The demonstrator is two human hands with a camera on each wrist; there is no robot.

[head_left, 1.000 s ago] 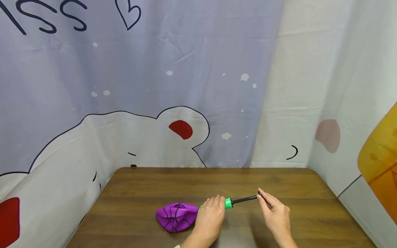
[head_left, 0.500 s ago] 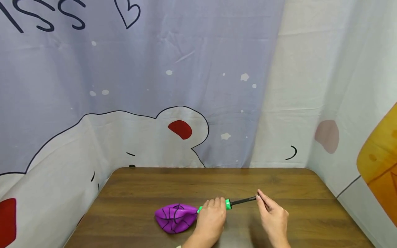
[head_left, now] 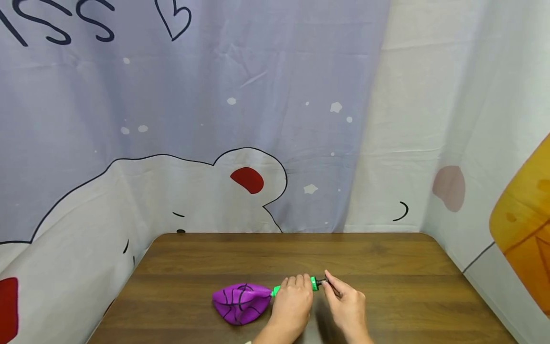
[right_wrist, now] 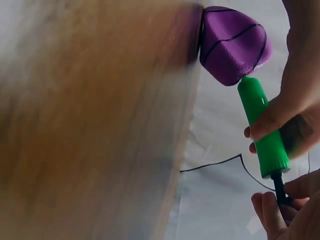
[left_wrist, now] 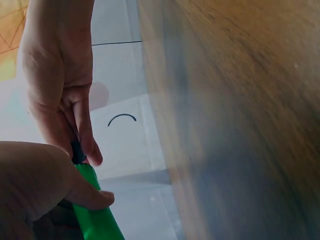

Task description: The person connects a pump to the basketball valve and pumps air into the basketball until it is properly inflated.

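A purple ball [head_left: 241,304] with black lines, slack and dented, rests on the table at the left of my hands. The nozzle end of a green hand pump [right_wrist: 256,100] meets the ball in the right wrist view. My left hand [head_left: 292,302] grips the pump's green barrel, thumb along it in the left wrist view. At the other end my right hand [head_left: 347,306] holds the black handle [right_wrist: 281,192] between thumb and fingers. Only a short stretch of the black rod shows between barrel and right fingers.
Beneath the hands is a brown wooden table [head_left: 404,267] with rounded far corners. A printed curtain [head_left: 193,95] hangs behind it and along both sides.
My right hand has moved left toward the barrel, pushing the pump's rod in, so much less of it shows. The left hand and the ball stay nearly where they were.
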